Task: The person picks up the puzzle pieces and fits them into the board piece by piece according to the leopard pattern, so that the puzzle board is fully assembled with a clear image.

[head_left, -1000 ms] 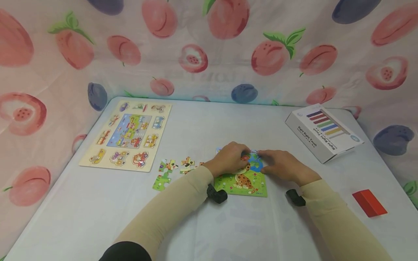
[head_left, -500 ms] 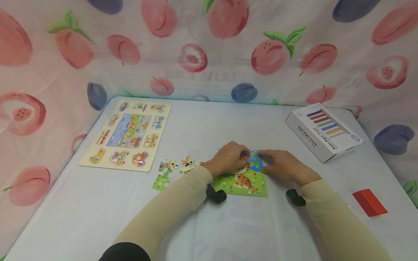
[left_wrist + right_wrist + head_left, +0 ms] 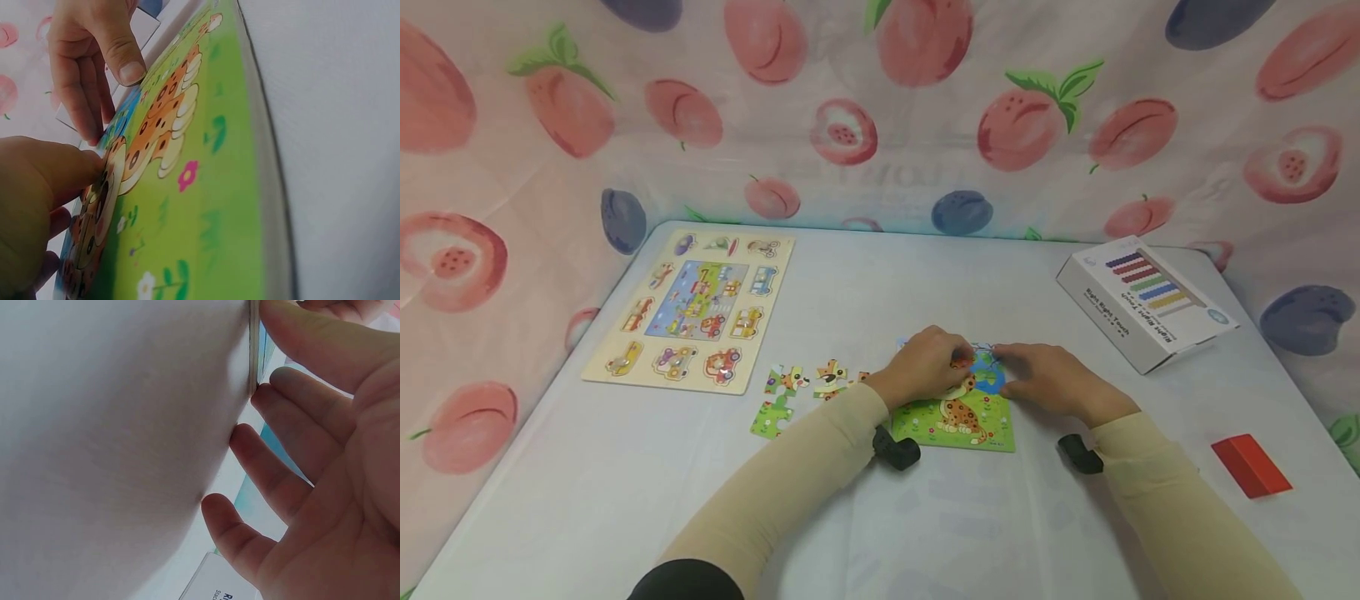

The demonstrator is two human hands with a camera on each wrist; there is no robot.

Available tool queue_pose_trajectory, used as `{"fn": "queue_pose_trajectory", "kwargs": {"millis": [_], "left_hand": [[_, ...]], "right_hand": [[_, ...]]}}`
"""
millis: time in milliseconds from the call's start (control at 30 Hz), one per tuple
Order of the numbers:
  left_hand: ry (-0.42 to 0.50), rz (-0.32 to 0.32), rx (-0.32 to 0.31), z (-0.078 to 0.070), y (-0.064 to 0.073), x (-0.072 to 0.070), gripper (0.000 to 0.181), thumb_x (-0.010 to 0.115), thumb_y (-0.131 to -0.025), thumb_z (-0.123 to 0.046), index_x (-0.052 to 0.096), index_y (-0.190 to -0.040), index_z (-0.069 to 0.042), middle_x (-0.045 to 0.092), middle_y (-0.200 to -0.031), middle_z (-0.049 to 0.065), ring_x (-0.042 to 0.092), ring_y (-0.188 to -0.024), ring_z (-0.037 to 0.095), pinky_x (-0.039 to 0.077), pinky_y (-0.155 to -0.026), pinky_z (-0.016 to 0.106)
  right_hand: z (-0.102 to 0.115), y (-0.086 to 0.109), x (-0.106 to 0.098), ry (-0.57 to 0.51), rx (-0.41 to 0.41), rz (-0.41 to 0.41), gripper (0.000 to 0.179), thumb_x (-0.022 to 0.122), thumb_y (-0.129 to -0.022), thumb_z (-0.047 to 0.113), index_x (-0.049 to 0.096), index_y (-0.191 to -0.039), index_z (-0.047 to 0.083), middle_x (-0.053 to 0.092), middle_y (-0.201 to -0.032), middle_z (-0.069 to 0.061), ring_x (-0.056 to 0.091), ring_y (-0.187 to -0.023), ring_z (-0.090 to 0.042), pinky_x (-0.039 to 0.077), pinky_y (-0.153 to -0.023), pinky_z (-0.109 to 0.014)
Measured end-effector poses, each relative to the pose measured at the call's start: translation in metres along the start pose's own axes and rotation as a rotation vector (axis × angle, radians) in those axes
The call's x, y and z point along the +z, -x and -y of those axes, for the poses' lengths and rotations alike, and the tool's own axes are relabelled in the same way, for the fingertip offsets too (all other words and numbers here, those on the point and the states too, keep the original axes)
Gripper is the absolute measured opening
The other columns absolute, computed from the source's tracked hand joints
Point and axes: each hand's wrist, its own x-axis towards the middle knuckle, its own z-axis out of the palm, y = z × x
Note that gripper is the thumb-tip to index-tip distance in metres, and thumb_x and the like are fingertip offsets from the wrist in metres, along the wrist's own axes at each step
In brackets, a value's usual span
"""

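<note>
One puzzle (image 3: 961,419) — left hand (image 3: 927,364) touches it, grip unclear; right hand (image 3: 1051,382), uncurled, meets its edge. One box (image 3: 1146,303), one board (image 3: 694,308), one red block (image 3: 1252,465).

A white table (image 3: 970,533) fills the lower frame. On it, a vehicle puzzle board (image 3: 696,300) lies flat at upper left, a white box (image 3: 1142,312) at upper right and a red block (image 3: 1251,467) at right. The leopard puzzle (image 3: 961,421) lies near the centre; just left of it sit loose puzzle pieces (image 3: 772,414), partly hidden by a sleeve (image 3: 790,492).
</note>
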Motion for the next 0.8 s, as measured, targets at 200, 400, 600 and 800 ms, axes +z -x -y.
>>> {"fn": "queue_pose_trajectory", "kwargs": {"millis": [200, 400, 600, 800], "left_hand": [[0.01, -0.018, -0.026, -0.001, 0.002, 0.0, 0.023, 0.068, -0.096, -0.023, 0.072, -0.114, -0.01, 0.069, -0.106, 0.001, 0.057, -0.101, 0.016, 0.047, -0.087, 0.028], [-0.006, -0.007, -0.036, 0.001, 0.003, -0.002, 0.029, 0.069, -0.096, -0.023, 0.069, -0.121, -0.008, 0.069, -0.113, 0.002, 0.058, -0.107, 0.018, 0.047, -0.092, 0.028], [-0.015, 0.022, -0.081, 0.002, 0.011, -0.014, 0.034, 0.069, -0.094, -0.022, 0.067, -0.126, -0.009, 0.067, -0.12, 0.003, 0.056, -0.115, 0.02, 0.044, -0.099, 0.031], [-0.021, 0.023, -0.1, 0.006, 0.024, -0.03, 0.035, 0.068, -0.096, -0.021, 0.065, -0.129, -0.009, 0.065, -0.125, 0.004, 0.053, -0.123, 0.021, 0.043, -0.103, 0.035]], "right_hand": [[0.0, 0.0, -0.001, -0.003, -0.008, -0.002, 0.063, 0.076, -0.089, 0.02, 0.052, -0.144, 0.003, 0.049, -0.145, -0.023, 0.04, -0.135, -0.048, 0.03, -0.109, -0.063], [0.0, 0.0, -0.001, -0.012, 0.0, 0.006, 0.063, 0.076, -0.089, 0.021, 0.052, -0.145, 0.004, 0.049, -0.146, -0.023, 0.038, -0.136, -0.048, 0.029, -0.109, -0.063], [0.0, -0.001, 0.0, -0.007, 0.005, 0.008, 0.063, 0.076, -0.089, 0.022, 0.052, -0.145, 0.004, 0.047, -0.147, -0.023, 0.037, -0.137, -0.048, 0.028, -0.11, -0.063], [0.001, -0.001, 0.0, -0.013, 0.009, 0.014, 0.063, 0.076, -0.089, 0.023, 0.052, -0.145, 0.005, 0.047, -0.148, -0.022, 0.035, -0.138, -0.048, 0.027, -0.11, -0.064]]}}
